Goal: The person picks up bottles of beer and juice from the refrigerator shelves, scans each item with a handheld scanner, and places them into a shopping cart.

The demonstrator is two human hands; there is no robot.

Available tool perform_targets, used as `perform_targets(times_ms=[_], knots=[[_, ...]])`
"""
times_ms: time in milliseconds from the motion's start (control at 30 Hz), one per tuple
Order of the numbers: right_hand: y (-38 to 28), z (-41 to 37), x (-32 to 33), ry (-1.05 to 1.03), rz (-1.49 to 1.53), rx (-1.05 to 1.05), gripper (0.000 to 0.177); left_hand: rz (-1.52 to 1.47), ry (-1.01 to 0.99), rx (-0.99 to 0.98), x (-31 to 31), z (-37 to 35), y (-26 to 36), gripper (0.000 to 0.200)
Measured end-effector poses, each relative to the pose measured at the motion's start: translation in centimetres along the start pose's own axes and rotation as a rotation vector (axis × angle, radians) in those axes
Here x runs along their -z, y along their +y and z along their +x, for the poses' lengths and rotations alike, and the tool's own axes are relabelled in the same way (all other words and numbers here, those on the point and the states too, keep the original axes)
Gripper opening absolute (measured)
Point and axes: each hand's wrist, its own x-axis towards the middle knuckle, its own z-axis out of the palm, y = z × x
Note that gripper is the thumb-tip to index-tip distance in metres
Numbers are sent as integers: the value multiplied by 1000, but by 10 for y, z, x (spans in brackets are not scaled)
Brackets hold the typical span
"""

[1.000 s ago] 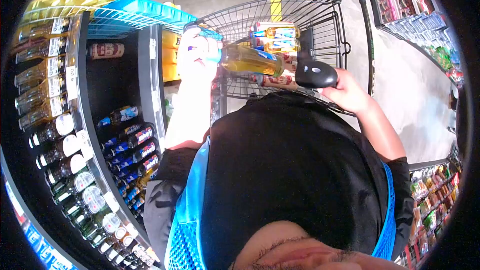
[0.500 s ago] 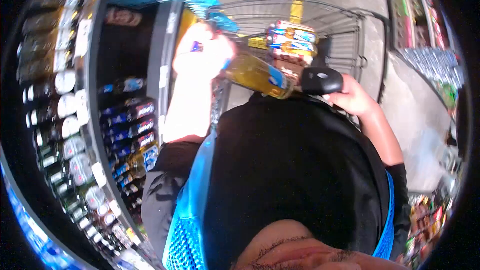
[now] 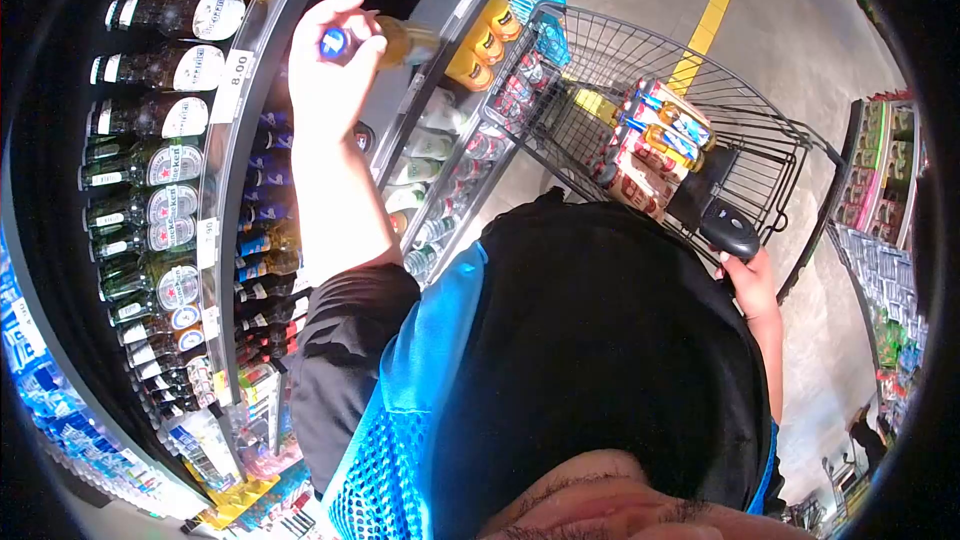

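My left hand [image 3: 335,60] is closed around the neck of a glass bottle [image 3: 405,43] with yellowish liquid. The blue cap shows between thumb and fingers, and the bottle's body points right, in front of a dark shelf opening. On the right, my right hand [image 3: 752,282] grips the black handle [image 3: 730,230] of a wire shopping cart [image 3: 800,165]; its fingers are partly hidden beneath. Packs of bottles [image 3: 660,140] with blue, yellow and red-white labels lie in the cart close to the handle.
Dark beer bottles [image 3: 165,130] line the shelf at left, behind a price rail [image 3: 235,80]. Lower shelves hold more bottles [image 3: 265,250] and yellow packs [image 3: 480,50]. Another stocked shelf [image 3: 885,180] stands at right. A yellow line [image 3: 715,10] crosses the grey floor.
My left hand has carried the bottle leftward, from in front of my chest to the shelf. The view has turned toward the shelf; my right hand stays at the cart handle.
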Motion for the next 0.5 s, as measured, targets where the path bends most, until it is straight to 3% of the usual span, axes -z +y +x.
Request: perform_targets(times_ms=[167,233,267,300,400,433,500], knots=[[1,3,-9,-39,-85,-47,20,131,4,73,21,6,-66,26],[-7,1,-19,-5,-83,-70,22,230,104,141,29,7,-87,25],[-7,-1,-22,-1,-82,-78,22,217,159,119,35,9,-106,27],[-7,0,-24,-1,-48,-91,23,55,233,254,36,12,-110,23],[-9,1,-32,3,7,-105,24,645,257,315,51,26,-126,18],[-9,2,-34,5,29,-105,24,642,254,316,54,31,-141,18],[-10,4,-36,-5,14,-113,24,555,507,370,56,40,-174,20]])
